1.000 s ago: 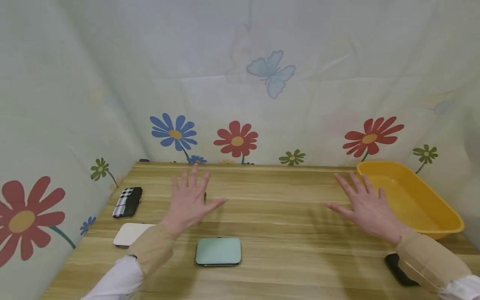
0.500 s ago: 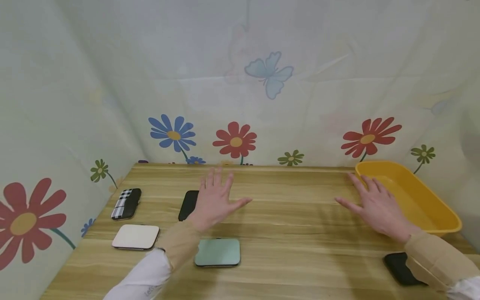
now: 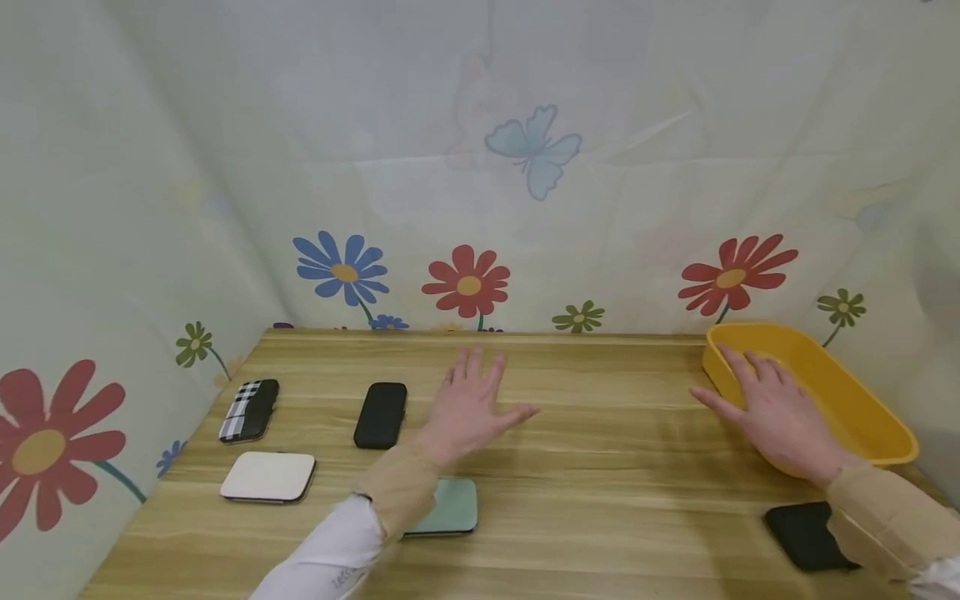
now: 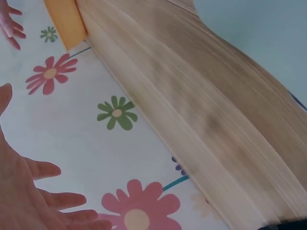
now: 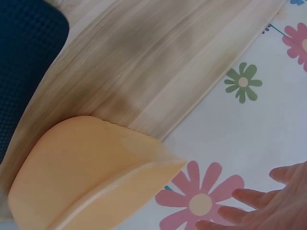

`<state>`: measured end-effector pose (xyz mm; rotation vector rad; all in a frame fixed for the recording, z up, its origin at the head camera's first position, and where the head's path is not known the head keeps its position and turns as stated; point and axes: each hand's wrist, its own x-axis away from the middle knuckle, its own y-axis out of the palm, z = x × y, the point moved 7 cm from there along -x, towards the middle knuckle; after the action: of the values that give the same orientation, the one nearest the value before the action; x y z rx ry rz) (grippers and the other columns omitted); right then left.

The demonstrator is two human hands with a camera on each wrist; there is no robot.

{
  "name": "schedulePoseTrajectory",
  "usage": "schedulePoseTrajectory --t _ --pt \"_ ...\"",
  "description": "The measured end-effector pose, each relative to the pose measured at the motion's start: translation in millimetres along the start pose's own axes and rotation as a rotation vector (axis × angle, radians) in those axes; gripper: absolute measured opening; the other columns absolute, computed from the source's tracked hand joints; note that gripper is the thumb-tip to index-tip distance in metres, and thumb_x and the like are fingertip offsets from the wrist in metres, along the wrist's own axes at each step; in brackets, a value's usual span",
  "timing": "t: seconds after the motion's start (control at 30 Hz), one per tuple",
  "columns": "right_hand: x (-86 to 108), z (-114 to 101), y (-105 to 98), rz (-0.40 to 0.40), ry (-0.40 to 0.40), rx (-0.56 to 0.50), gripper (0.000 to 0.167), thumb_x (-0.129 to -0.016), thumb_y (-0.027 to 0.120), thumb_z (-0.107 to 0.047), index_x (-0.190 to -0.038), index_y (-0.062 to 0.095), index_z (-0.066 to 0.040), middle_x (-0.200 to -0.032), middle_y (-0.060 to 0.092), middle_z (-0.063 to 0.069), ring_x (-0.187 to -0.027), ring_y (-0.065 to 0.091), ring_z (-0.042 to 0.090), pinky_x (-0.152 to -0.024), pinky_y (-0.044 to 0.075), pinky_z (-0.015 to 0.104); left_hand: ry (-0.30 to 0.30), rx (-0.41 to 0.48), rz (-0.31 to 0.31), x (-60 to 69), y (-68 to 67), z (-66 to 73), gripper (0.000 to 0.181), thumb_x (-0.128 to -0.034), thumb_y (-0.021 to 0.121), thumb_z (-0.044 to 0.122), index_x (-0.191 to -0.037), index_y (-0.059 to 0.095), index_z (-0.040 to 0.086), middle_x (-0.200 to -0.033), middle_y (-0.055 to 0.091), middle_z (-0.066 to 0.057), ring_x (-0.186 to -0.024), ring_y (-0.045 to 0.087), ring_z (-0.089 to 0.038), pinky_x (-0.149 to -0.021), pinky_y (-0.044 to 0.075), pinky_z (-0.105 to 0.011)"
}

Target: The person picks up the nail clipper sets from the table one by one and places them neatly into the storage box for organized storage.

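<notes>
My left hand (image 3: 468,412) hovers over the table with fingers spread, holding nothing. Its forearm partly covers a mint-green flat case (image 3: 453,507); left of the hand lies a black flat case (image 3: 381,415). With its fingers extended and nothing in them, my right hand (image 3: 783,417) is held over the near left side of a yellow tray (image 3: 870,408). Another black case (image 3: 802,533) lies below that hand, partly hidden by the sleeve; the right wrist view shows this case (image 5: 29,62) with a textured surface. The left wrist view has my left palm (image 4: 29,196) at its lower left.
A white case (image 3: 268,477) and a black case with a checked flap (image 3: 250,410) lie on the left of the wooden table (image 3: 585,533). Behind and to the left hangs a flower-print curtain (image 3: 615,200). No things are seen inside the tray.
My left hand has moved right across the table, uncovering the white and black cases and now partly covering the mint-green one. My right hand has shifted slightly right, over the tray's edge.
</notes>
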<state>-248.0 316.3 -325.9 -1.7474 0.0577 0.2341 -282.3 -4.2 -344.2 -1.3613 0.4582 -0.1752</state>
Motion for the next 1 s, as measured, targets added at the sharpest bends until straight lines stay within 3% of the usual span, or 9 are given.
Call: schedulePoseTrajectory --t 0.57,0.77,1.0 --pt "-3.0 36 -2 -0.057 0.121 -0.078 0.085 -0.087 0.035 -0.056 -0.138 0.009 0.007 -0.123 0.027 0.043 -0.104 0.026 0.056 -0.085 0.022 0.067 -0.011 0.083 -0.092 -9.6 18.6 31.4 0.089 -0.0740 0.031 0.076 -0.139 0.024 0.016 -0.140 0.029 -0.017 -0.127 0.031 -0.034 -0.100 0.033 -0.045" --pt "-3.0 55 -5 -0.066 0.185 -0.101 0.087 -0.088 0.032 -0.057 -0.137 0.005 0.009 -0.123 0.026 0.044 -0.104 0.027 0.056 -0.084 0.023 0.067 -0.008 0.116 -0.077 -14.2 22.5 41.9 0.088 -0.0750 0.030 0.075 -0.138 0.027 0.014 -0.138 0.032 -0.015 -0.125 0.034 -0.031 -0.094 0.040 -0.043" --pt "-3.4 73 -10 -0.057 0.241 -0.139 0.086 -0.090 0.028 -0.055 -0.135 0.001 0.013 -0.127 0.019 0.045 -0.108 0.023 0.059 -0.088 0.020 0.065 -0.036 0.250 -0.109 -16.5 30.4 55.2 0.082 -0.0809 0.027 0.069 -0.139 0.025 0.011 -0.140 0.029 -0.015 -0.126 0.033 -0.030 -0.093 0.040 -0.042"
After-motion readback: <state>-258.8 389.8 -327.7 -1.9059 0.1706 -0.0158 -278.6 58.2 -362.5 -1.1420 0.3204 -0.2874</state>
